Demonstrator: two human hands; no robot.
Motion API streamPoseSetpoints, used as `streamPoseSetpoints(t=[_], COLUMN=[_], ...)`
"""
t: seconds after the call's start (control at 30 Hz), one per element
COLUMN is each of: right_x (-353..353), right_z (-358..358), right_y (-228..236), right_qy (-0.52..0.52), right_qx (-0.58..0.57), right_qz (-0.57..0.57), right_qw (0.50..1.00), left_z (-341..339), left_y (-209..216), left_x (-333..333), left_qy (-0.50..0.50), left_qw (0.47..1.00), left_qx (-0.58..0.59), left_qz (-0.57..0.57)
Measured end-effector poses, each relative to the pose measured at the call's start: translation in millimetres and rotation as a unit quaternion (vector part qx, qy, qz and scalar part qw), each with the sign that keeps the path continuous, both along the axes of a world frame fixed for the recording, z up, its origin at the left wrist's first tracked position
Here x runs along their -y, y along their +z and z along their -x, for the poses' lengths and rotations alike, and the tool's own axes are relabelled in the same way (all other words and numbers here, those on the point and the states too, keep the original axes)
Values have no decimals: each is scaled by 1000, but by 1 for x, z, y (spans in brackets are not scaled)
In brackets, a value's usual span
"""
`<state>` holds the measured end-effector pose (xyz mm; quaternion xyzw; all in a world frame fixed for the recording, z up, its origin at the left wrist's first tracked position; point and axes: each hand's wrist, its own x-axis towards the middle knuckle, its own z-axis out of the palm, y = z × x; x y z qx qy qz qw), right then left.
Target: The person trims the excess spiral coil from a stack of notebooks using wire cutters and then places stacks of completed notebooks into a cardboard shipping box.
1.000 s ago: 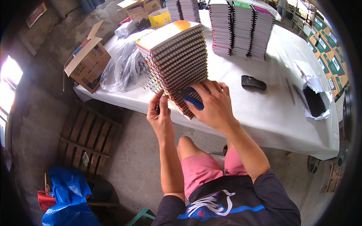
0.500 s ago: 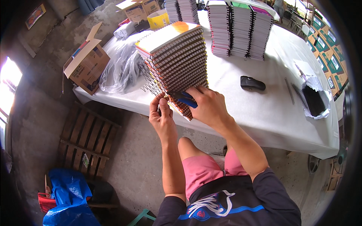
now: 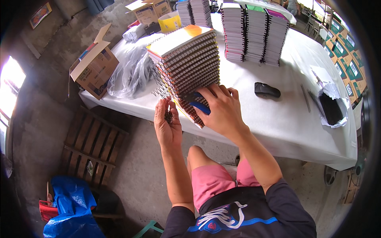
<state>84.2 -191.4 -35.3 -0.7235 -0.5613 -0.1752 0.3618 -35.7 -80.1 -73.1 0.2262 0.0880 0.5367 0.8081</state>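
Note:
A tall stack of spiral-bound notebooks [image 3: 186, 59] stands at the table's near edge, the coiled spines facing me. Loose wire coil ends [image 3: 159, 81] stick out past its left side. My right hand [image 3: 224, 109] grips blue-handled pliers [image 3: 200, 107], whose dark jaws lie against the lower coils. My left hand [image 3: 168, 127] is beside the stack's lower left corner, palm up. Its curled fingers hold a small bunch of dark wire clippings [image 3: 168, 116], and the fingertips are close to the coil ends. Whether they touch a coil, I cannot tell.
More bound notebooks [image 3: 254, 35] rise in piles farther back. A black case [image 3: 267, 90] and a wrapped bundle of black coils [image 3: 331, 109] lie to the right on the white-covered table [image 3: 258, 123]. Clear plastic bags [image 3: 131, 75] and an opened carton [image 3: 95, 69] are at left.
My left hand has drawn slightly left and turned, showing the clippings in its palm. The pliers have shifted a little, and my right fingers have spread somewhat.

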Motion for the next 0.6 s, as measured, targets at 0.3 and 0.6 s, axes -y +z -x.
streamPoseSetpoints(t=[0.3,0.6], right_x=[-2,-12], right_z=[7,-5], right_y=[-2,-13], right_qy=[-32,9], right_qx=[34,20], right_qz=[13,-35], right_qw=[999,999], left_z=[-7,-13], left_y=[-1,4], left_x=[10,14], left_qy=[63,124], left_qw=[981,966], left_qx=[-109,-143], left_qz=[-148,-176])
